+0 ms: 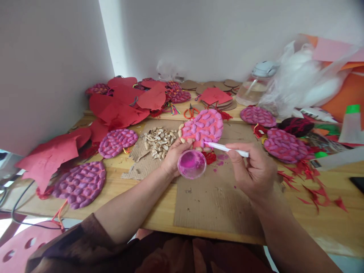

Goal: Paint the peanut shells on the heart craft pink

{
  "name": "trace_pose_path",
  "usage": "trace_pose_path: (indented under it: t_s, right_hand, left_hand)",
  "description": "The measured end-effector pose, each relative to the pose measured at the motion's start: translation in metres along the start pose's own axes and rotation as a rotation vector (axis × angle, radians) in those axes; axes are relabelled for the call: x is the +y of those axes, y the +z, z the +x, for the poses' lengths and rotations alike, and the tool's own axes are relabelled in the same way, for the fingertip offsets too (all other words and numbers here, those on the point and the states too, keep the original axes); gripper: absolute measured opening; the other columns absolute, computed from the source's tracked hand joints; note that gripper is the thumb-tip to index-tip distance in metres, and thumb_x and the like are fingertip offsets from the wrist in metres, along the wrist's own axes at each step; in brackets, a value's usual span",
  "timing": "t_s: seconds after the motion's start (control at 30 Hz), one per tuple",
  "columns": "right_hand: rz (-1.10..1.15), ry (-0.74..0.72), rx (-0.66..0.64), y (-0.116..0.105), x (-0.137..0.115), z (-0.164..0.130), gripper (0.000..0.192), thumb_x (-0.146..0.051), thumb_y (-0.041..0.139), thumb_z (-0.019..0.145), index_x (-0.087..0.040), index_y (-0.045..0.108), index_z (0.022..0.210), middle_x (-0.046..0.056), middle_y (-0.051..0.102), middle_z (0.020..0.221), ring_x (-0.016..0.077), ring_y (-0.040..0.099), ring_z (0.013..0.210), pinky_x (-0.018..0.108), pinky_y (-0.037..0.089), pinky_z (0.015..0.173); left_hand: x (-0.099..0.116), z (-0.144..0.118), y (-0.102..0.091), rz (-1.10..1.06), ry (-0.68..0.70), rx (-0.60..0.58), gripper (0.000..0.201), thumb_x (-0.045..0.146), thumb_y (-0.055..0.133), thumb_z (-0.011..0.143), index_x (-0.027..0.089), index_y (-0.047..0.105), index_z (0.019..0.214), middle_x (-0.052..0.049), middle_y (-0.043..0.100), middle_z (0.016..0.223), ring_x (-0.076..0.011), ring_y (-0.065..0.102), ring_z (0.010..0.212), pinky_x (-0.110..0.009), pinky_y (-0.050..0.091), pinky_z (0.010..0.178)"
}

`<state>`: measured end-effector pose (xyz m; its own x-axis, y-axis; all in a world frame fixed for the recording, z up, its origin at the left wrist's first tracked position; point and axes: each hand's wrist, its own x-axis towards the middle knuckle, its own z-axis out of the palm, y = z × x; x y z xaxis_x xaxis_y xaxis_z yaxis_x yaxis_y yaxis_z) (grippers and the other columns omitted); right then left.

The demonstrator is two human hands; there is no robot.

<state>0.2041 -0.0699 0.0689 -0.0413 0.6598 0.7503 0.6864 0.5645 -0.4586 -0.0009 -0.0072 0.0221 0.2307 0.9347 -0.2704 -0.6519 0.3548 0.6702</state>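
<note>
My left hand (174,157) is closed on a small clear cup (192,163) with purple paint and on the lower edge of a red disc (204,127) covered in peanut shells. Most shells on the disc are painted pinkish purple; a few along its left and lower edge are plain tan. In my right hand (251,168) a white-handled paintbrush (227,148) is pinched, its purple tip touching a shell near the disc's lower edge. A red tassel (209,157) hangs below the disc. Behind my left hand lies a heap of loose peanut shells (159,141).
Stained cardboard (207,204) covers the table's middle. Purple shell-covered discs (81,184) lie at both sides, with red paper cutouts (122,110) at left. Orange-handled scissors (191,112) lie behind. A water container (251,91), plastic bag (308,79) and green-capped bottle (351,123) stand right.
</note>
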Motion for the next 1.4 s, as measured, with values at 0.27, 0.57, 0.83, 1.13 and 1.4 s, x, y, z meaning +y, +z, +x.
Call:
trace_pose_path:
  t_s: [0.27,0.57,0.83,1.13,1.4]
  right_hand:
    - [-0.011,-0.013,-0.01,-0.0018,-0.0022,0.0008,0.009,-0.023,0.065,0.1,-0.024,0.074,0.102,0.002,0.078,0.082,0.0156,0.069,0.067,0.03,0.052,0.061]
    - [-0.088,-0.065,-0.017,0.0024,-0.0041,-0.0026,0.009,-0.022,0.066,0.099,-0.023,0.075,0.102,0.002,0.079,0.082,0.017,0.072,0.069,0.03,0.056,0.064]
    - [-0.073,-0.046,-0.008,0.0006,-0.002,-0.0013,0.008,-0.021,0.065,0.1,-0.023,0.072,0.101,0.001,0.078,0.082,0.0157,0.071,0.07,0.029,0.054,0.065]
    - [0.015,0.028,-0.014,-0.0039,0.0036,0.0017,0.007,-0.023,0.065,0.1,-0.023,0.073,0.101,0.001,0.076,0.083,0.0145,0.067,0.067,0.03,0.051,0.062]
    - [-0.079,-0.064,0.013,-0.0019,0.0035,0.0013,0.007,-0.021,0.067,0.099,-0.024,0.072,0.102,0.003,0.079,0.088,0.0169,0.071,0.073,0.031,0.054,0.067]
  left_hand:
    - [0.0011,0.0014,0.0031,-0.024,0.013,0.035,0.028,0.014,0.086,0.081,0.017,0.061,0.092,0.0,0.072,0.073,-0.0164,0.074,0.059,-0.026,0.06,0.06]
    - [0.0006,0.0,0.0022,-0.029,0.035,0.057,0.025,0.013,0.084,0.084,0.018,0.061,0.093,0.0,0.073,0.075,-0.0155,0.075,0.061,-0.023,0.059,0.058]
    - [-0.0004,0.0013,0.0,0.014,0.047,-0.006,0.03,0.019,0.089,0.08,0.019,0.061,0.09,0.002,0.069,0.068,-0.0162,0.073,0.059,-0.023,0.056,0.055]
    - [-0.0058,-0.0012,0.0015,0.116,0.08,-0.056,0.035,0.031,0.092,0.077,0.019,0.062,0.091,-0.003,0.073,0.07,-0.0183,0.071,0.059,-0.028,0.055,0.058]
    - [-0.008,-0.0073,0.0055,0.214,0.152,-0.068,0.036,0.034,0.094,0.075,0.02,0.066,0.093,0.0,0.073,0.074,-0.0122,0.062,0.052,-0.025,0.05,0.053]
